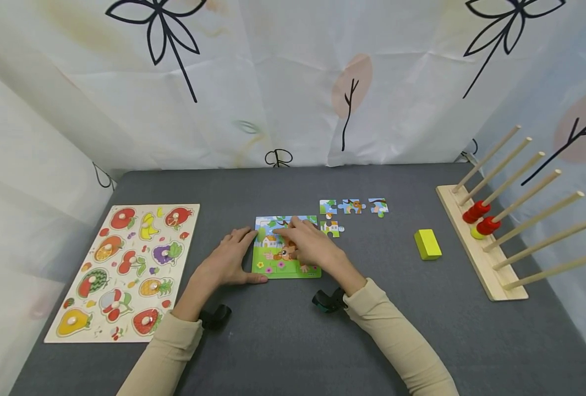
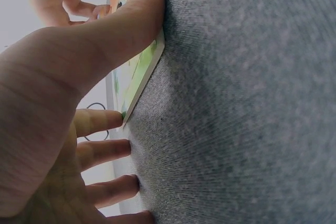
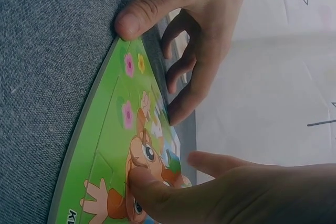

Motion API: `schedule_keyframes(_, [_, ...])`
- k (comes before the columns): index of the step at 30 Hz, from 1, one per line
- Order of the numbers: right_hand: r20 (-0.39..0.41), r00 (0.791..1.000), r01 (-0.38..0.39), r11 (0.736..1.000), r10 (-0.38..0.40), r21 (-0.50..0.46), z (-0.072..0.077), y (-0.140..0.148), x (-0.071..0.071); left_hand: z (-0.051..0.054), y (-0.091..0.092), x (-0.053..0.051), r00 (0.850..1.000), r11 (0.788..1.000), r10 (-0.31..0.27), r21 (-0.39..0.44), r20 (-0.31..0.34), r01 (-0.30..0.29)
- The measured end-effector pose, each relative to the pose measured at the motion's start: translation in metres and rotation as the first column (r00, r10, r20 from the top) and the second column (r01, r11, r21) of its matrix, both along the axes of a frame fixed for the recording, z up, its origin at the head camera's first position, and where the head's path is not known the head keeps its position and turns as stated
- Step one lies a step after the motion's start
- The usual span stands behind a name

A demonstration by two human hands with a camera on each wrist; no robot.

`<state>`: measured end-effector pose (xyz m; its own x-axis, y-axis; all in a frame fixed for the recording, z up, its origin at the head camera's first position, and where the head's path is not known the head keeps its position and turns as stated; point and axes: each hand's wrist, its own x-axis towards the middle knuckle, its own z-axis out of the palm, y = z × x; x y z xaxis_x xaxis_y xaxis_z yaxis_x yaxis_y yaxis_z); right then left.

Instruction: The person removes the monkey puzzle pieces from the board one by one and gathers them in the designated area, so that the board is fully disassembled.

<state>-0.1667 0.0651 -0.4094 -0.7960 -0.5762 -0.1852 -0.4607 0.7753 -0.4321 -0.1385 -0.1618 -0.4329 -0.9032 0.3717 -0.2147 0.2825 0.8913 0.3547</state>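
A jigsaw puzzle with a cartoon animal, flowers and a house lies flat in its tray. My left hand rests at its left side, fingers spread; the thumb touches the near left corner and the index fingertip the left edge. Over the puzzle's right half, my right hand reaches in from the right. Its thumb presses on the animal's face, while the index finger stretches forward; no piece shows between them. Several loose jigsaw pieces lie beyond the tray's far right corner.
To the left lies a fruit puzzle board with small knobs. On the right are a yellow block and a wooden peg stand with upright rods and red and yellow beads. White printed curtains hang behind the grey table.
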Motion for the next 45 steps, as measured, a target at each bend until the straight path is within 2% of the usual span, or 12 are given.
schedule_keyframes(22, [-0.106,0.994,-0.022,0.998,0.015,-0.065,-0.002,0.005,0.001,0.002,0.002,-0.001,1.0,1.0,-0.002,0.005,0.001,0.002])
schedule_keyframes(30, [-0.095,0.995,0.009,0.997,-0.016,-0.078,0.0,0.009,0.001,0.004,0.001,0.0,1.0,1.0,-0.002,0.005,-0.004,0.002])
schedule_keyframes(38, [-0.112,0.994,-0.014,0.998,0.008,-0.053,-0.002,0.019,-0.001,0.002,0.001,0.0,1.0,1.0,-0.006,0.002,0.002,0.006])
schedule_keyframes(45, [-0.098,0.995,0.013,0.999,-0.016,-0.032,-0.001,0.029,0.0,0.001,0.0,-0.001,1.0,1.0,-0.001,-0.002,0.001,0.001])
